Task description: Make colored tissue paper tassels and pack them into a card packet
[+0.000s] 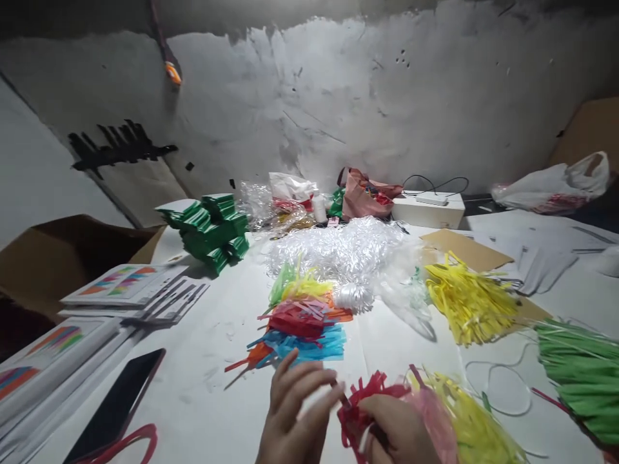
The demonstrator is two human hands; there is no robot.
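Note:
A red tissue-paper tassel (374, 386), its strips ruffled, is between my hands near the front of the table. My right hand (396, 425) is closed around it, thumb on top. My left hand (297, 412) reaches in from the left; its thumb and index tips pinch a thin dark-red twisted end of the tassel, while the other fingers are raised and apart. Slight blur hides the exact contact. Beside my right hand lie a pink tissue bundle (438, 422) and a pale yellow one (483, 425). Beyond my left hand sit blue strips (309, 345) and red strips (297, 319).
White shredded strips (333, 248) are heaped mid-table. Green bundles (207, 232) are stacked at left, near printed packets (120, 283) and a phone (116, 406). At right lie a yellow tassel bundle (469, 299), green tassels (580, 374) and white string (507, 409).

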